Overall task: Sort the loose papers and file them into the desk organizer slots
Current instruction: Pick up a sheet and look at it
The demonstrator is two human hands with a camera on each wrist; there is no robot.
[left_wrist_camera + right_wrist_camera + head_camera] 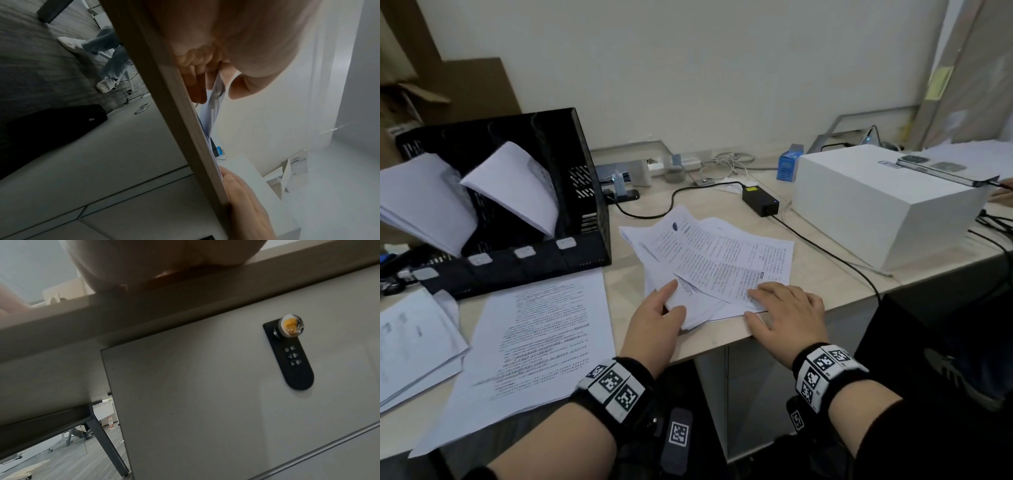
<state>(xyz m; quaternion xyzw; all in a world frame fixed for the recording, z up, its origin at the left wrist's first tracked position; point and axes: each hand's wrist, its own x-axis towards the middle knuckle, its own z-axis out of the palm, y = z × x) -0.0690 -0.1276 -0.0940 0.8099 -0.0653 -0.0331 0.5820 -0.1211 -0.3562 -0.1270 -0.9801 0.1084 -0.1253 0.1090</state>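
loose papers fanned under our fingertips | left hand pinches near corner, right hand flat, fingers straight | thin, floppy, slippery: we'd square the stack, grip near edge

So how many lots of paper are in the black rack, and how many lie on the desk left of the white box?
In the organizer: 2, left bundle, right bundle
On the desk: 3, middle pile, left pile, far-left pile
Total: 5
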